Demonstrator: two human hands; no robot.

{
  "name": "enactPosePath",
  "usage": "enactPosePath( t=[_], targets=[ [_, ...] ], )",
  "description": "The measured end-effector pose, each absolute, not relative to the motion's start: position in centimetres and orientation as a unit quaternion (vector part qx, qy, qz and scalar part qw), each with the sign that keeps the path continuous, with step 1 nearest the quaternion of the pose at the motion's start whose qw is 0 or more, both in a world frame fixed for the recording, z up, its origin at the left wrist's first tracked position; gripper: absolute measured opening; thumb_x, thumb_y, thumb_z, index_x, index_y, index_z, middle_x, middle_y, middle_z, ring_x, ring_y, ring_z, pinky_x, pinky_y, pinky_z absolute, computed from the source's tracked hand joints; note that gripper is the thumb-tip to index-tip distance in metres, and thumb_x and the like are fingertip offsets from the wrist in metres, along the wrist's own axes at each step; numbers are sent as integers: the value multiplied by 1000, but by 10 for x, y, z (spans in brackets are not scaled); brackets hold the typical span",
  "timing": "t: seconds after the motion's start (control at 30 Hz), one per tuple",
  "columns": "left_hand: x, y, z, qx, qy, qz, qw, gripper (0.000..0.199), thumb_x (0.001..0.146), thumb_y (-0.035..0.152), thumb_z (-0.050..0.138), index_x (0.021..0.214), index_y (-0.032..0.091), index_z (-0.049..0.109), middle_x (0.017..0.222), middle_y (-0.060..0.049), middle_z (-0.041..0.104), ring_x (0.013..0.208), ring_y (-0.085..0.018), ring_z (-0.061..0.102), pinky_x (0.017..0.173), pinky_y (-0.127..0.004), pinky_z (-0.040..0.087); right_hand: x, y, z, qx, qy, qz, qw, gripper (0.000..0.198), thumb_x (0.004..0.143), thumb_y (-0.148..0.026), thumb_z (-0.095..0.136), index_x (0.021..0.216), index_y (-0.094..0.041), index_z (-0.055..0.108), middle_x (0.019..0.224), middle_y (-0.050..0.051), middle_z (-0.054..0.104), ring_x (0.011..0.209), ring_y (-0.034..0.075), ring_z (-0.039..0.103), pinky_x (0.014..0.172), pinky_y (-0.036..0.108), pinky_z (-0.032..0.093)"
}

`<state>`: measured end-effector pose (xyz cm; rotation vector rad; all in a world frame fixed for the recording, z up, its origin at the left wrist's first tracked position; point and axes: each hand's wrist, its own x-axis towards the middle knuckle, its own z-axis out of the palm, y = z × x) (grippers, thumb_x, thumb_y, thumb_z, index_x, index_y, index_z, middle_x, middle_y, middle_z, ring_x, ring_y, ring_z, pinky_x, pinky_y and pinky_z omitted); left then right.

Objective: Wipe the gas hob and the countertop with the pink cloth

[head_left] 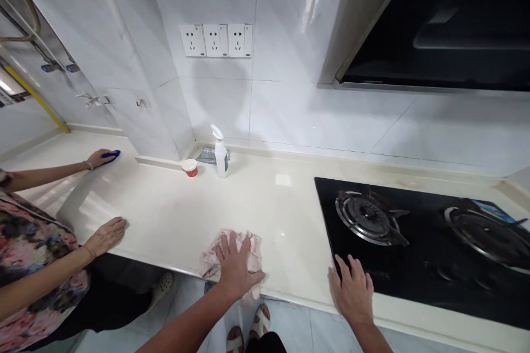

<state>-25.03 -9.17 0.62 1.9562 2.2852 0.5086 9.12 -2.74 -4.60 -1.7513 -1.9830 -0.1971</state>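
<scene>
My left hand (pixel 237 269) lies palm down with spread fingers on a crumpled pale pink cloth (pixel 211 256). The cloth rests on the cream countertop (pixel 165 204) and partly hangs over its front edge. To the right, my right hand (pixel 354 289) is open, its fingertips resting at the front left corner of the black gas stove (pixel 418 265). A white spray bottle (pixel 221 159) stands upright farther back by the wall, beside a small red and white tub (pixel 190 167).
At the left, another person (pixel 35 253) leans over the counter, one hand on a blue cloth or sponge (pixel 111 156). A silvery packet (pixel 207 155) lies behind the tub. The range hood (pixel 447 38) overhangs the stove. Wall sockets (pixel 216 41) sit above the bottle.
</scene>
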Motion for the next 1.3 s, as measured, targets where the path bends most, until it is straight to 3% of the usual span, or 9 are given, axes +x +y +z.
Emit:
enactPosePath(
  t=[0.2, 0.37, 0.5, 0.67, 0.83, 0.93, 1.07, 1.3],
  targets=[
    [-173, -85, 5, 752, 616, 208, 114, 62, 75, 59, 71, 133, 39, 61, 155, -15, 38, 136, -51, 34, 102, -73, 28, 91, -29, -58, -629, -729, -108, 248, 57, 98, -50, 33, 135, -14, 56, 144, 21, 51, 141, 38, 40, 113, 61, 30],
    [-140, -82, 4, 806, 539, 201, 139, 54, 83, 60, 61, 132, 36, 62, 152, -13, 39, 128, -42, 42, 97, -62, 39, 105, -28, -62, -619, -731, -79, 276, 55, 96, -48, 33, 136, -19, 58, 144, 17, 54, 138, 36, 46, 111, 58, 34],
    [-186, -107, -4, 795, 554, 216, 120, 56, 81, 62, 65, 131, 36, 64, 156, -10, 38, 131, -38, 42, 101, -56, 40, 107, -30, -60, -613, -728, -87, 295, 55, 95, -46, 34, 137, -19, 57, 144, 18, 54, 138, 37, 46, 112, 58, 32],
    [-314, -154, -11, 802, 577, 150, 42, 58, 78, 65, 69, 128, 35, 67, 154, -11, 43, 137, -38, 42, 110, -56, 36, 98, -33, -53, -620, -724, -89, 290, 53, 95, -43, 36, 138, -19, 56, 145, 18, 54, 139, 36, 45, 113, 57, 31],
    [-457, -184, 16, 799, 591, 107, -5, 46, 87, 53, 62, 124, 26, 69, 153, -10, 47, 139, -38, 41, 106, -53, 43, 95, -33, -54, -632, -718, -102, 274, 52, 96, -40, 35, 136, -16, 58, 145, 18, 53, 141, 35, 43, 115, 56, 29],
    [-511, -191, 27, 787, 608, 78, -71, 53, 86, 48, 64, 134, 28, 61, 152, -11, 48, 136, -39, 45, 106, -56, 42, 96, -32, -56, -638, -718, -97, 259, 51, 96, -42, 34, 132, -15, 60, 145, 17, 53, 141, 33, 42, 115, 54, 28],
    [-517, -191, 17, 768, 628, 79, -99, 51, 89, 38, 62, 139, 30, 57, 149, -15, 49, 132, -40, 49, 103, -59, 42, 97, -31, -54, -652, -713, -79, 244, 50, 96, -42, 34, 131, -16, 60, 146, 16, 52, 141, 32, 41, 115, 55, 27],
    [-421, -181, -11, 767, 619, 82, -149, 43, 92, 27, 60, 133, 40, 61, 142, -13, 53, 124, -36, 53, 97, -53, 46, 96, -30, -47, -662, -711, -50, 232, 48, 96, -42, 37, 131, -17, 59, 146, 15, 50, 141, 32, 39, 116, 55, 27]
  ],
)
